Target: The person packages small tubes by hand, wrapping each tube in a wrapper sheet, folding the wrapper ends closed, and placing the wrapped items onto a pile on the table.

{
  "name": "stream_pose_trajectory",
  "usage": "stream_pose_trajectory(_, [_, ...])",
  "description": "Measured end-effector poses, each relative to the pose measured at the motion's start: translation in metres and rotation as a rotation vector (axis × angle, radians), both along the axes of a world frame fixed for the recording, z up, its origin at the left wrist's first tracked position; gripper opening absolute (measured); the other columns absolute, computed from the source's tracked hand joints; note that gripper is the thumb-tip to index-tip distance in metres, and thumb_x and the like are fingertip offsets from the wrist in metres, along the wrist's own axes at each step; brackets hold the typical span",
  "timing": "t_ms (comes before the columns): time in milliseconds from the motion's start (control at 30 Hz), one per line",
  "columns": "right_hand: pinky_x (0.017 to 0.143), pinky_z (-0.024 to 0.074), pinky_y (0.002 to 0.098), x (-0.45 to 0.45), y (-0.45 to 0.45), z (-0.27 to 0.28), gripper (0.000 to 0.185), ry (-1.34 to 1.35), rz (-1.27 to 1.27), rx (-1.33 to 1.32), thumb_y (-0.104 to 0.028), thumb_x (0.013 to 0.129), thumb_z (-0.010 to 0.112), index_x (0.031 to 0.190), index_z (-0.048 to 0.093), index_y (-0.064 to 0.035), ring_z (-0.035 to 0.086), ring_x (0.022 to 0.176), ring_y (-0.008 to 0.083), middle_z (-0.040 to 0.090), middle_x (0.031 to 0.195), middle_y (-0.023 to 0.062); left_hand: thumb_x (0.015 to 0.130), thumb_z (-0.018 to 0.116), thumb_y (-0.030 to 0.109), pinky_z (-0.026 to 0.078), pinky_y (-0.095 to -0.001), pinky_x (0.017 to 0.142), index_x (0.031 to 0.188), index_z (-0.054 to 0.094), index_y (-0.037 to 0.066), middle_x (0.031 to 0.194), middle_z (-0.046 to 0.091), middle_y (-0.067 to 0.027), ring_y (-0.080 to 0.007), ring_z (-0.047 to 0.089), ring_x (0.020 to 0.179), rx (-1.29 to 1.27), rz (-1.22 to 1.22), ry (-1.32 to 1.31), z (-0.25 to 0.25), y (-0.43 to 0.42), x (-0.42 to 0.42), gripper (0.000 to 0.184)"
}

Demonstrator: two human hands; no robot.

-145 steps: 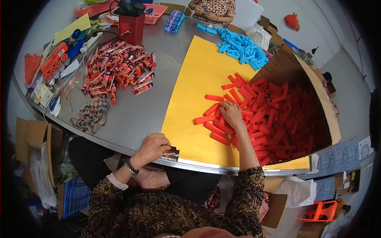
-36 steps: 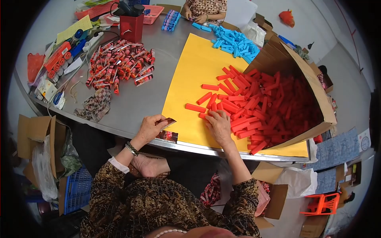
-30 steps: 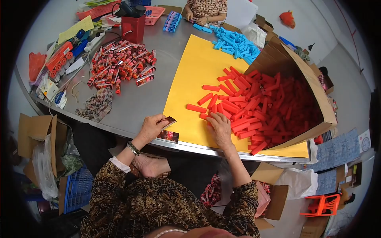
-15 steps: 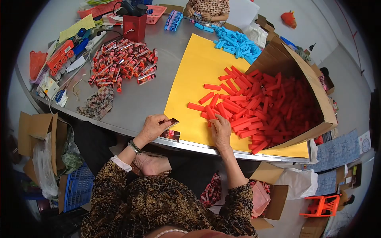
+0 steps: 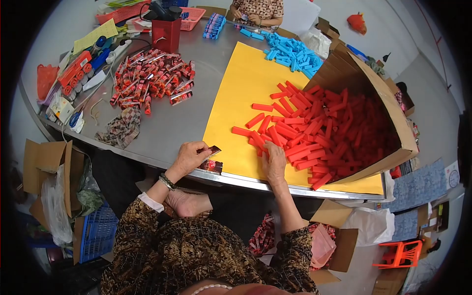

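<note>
Between the fingers of my left hand (image 5: 189, 158) is a dark printed wrapper (image 5: 212, 151), held over the table's front edge. More printed wrappers (image 5: 211, 166) lie just below it on the edge. My right hand (image 5: 273, 163) is at the near left side of the heap of red sticks (image 5: 307, 128), its fingers bent against a red stick; whether it grips the stick is hard to see. The sticks spill from a tipped cardboard box (image 5: 376, 83) onto a yellow sheet (image 5: 231, 93). A pile of wrapped red pieces (image 5: 152, 78) lies on the left of the grey table (image 5: 167, 130).
Blue sticks (image 5: 293, 53) lie at the sheet's far end, near a person (image 5: 260, 12) across the table. A red container (image 5: 165, 35) stands at the back left. A checked cloth (image 5: 122, 128) lies at the left front, with cables and tools beyond.
My right hand has drawn slightly back from the spread position over the sticks, its fingers now bent closer together. My left hand came up from the edge with the wrapper.
</note>
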State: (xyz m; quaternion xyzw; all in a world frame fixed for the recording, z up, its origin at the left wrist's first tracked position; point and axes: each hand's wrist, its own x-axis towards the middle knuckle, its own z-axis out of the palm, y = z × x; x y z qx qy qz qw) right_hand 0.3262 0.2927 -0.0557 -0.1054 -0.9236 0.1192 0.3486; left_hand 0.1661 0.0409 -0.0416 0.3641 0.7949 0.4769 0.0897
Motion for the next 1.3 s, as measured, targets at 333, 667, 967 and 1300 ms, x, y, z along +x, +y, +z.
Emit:
stream_pose_trajectory(333, [0.090, 0.0446, 0.0425, 0.000, -0.002, 0.001, 0.037, -0.026, -0.012, -0.025, -0.002, 0.077, 0.067, 0.112, 0.058, -0.0060, 0.058, 0.102, 0.0342, 0.062, 0.108, 0.0132, 0.078, 0.070, 0.020, 0.050, -0.0375, 0.066, 0.081, 0.068, 0.000, 0.076, 0.066, -0.0170, -0.0307, 0.065, 0.070, -0.008, 0.016, -0.042, 0.003, -0.001, 0.001, 0.020])
stream_pose_trajectory(667, [0.084, 0.0463, 0.0423, 0.013, -0.010, 0.008, 0.032, 0.047, 0.021, -0.276, -0.002, 0.079, 0.064, 0.111, 0.059, -0.0025, 0.057, 0.096, 0.0367, 0.061, 0.101, 0.0179, 0.080, 0.070, 0.018, 0.047, -0.0302, 0.059, 0.081, 0.065, -0.003, 0.067, 0.063, -0.0110, -0.0149, 0.060, 0.061, 0.063, -0.002, -0.012, -0.001, 0.000, -0.002, 0.021])
stream_pose_trajectory(967, [0.073, 0.0471, 0.0291, 0.015, -0.022, 0.029, 0.026, 0.022, 0.045, -0.651, -0.004, 0.080, 0.068, 0.104, 0.063, 0.0011, 0.058, 0.077, 0.0177, 0.063, 0.087, 0.0093, 0.082, 0.070, 0.013, 0.045, -0.0238, 0.056, 0.077, 0.066, -0.002, 0.066, 0.063, -0.0017, -0.0058, 0.055, 0.062, 0.165, -0.035, -0.292, -0.012, -0.002, -0.009, 0.017])
stream_pose_trajectory(1300, [0.067, 0.0497, 0.0327, -0.007, -0.043, 0.041, 0.030, -0.113, 0.206, -0.560, -0.010, 0.077, 0.075, 0.103, 0.063, -0.0004, 0.063, 0.079, 0.0245, 0.062, 0.089, 0.0127, 0.086, 0.069, 0.013, 0.046, -0.0211, 0.059, 0.079, 0.063, 0.001, 0.072, 0.063, 0.0008, -0.0041, 0.055, 0.065, 0.335, -0.168, -0.615, 0.005, 0.003, 0.016, 0.015])
